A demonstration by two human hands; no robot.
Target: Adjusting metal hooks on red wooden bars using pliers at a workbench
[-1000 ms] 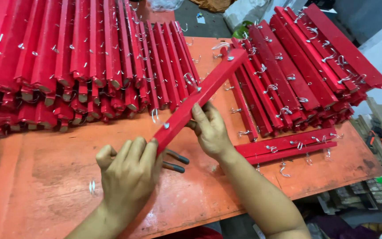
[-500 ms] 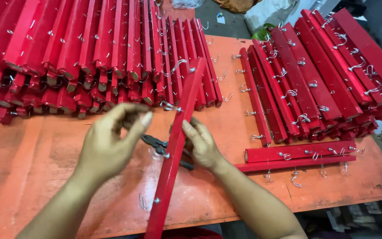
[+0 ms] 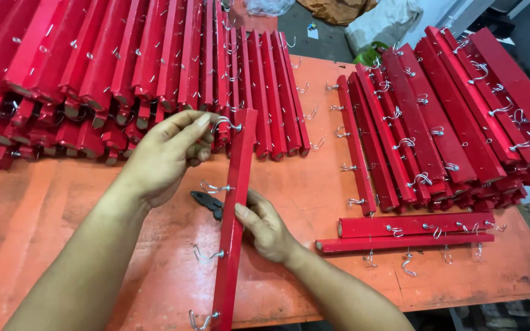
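The red wooden bar (image 3: pixel 234 214) runs near-vertical down the centre of the frame, top end by the stacked bars, bottom end at the lower edge, lying on or just above the orange worktop (image 3: pixel 44 233). Metal hooks (image 3: pixel 215 187) stick out of its left side.

Risks as I see them: your left fingertips sit right on the top hook (image 3: pixel 225 124), so a slip could jab you or bend the hook off line. You grip the bar only mid-length, so it could pivot and swing into the stack (image 3: pixel 93 73) at upper left. The dark pliers (image 3: pixel 208 202) lie partly under the bar, which may rock on them.

Your left hand (image 3: pixel 167 156) is at centre left, fingers pinching that top hook. Your right hand (image 3: pixel 268 230) is just right of the bar's middle, fingers wrapped on its edge.

More hooked bars (image 3: pixel 449 122) fill the upper right; two finished ones (image 3: pixel 409 233) lie crosswise at right.
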